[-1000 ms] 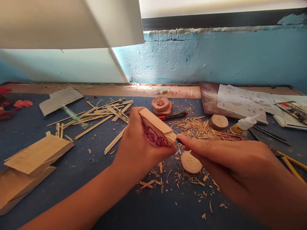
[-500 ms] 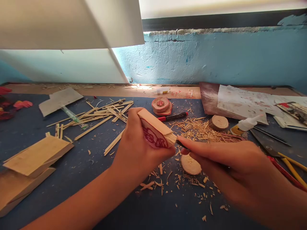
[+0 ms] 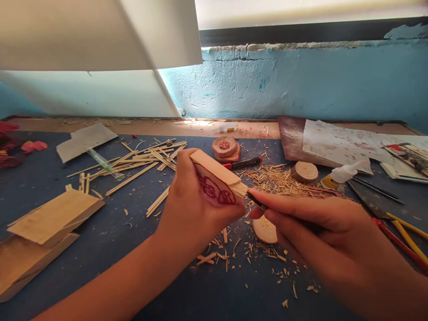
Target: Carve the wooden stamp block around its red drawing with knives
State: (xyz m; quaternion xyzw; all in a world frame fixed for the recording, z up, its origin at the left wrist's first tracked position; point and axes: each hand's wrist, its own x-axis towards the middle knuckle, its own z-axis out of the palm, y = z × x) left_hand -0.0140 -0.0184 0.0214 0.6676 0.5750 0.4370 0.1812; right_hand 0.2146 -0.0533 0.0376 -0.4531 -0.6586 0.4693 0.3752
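My left hand (image 3: 192, 191) is wrapped round a pale wooden block (image 3: 219, 171), tilted, with dark red drawn lines on the side facing me. The block's right end is rough and cut back. My right hand (image 3: 321, 227) grips a dark, slim carving knife (image 3: 257, 199), its tip at that cut end; most of the tool is hidden by the fingers. Below the hands lies a round wood slice (image 3: 265, 229) among shavings, partly covered by my right fingers.
Bamboo sticks (image 3: 133, 162) lie left of centre, wooden boards (image 3: 56, 216) at far left. Behind are painted wood discs (image 3: 226, 148), a red-black marker (image 3: 243, 163), shavings (image 3: 270, 178) and a bark-edged slice (image 3: 304, 171). To the right are a glue bottle (image 3: 341, 175) and pliers (image 3: 406, 234).
The right fingers have shifted slightly at the block's cut end, showing more of the dark tool. The left hand keeps its hold on the block, nearly unmoved.
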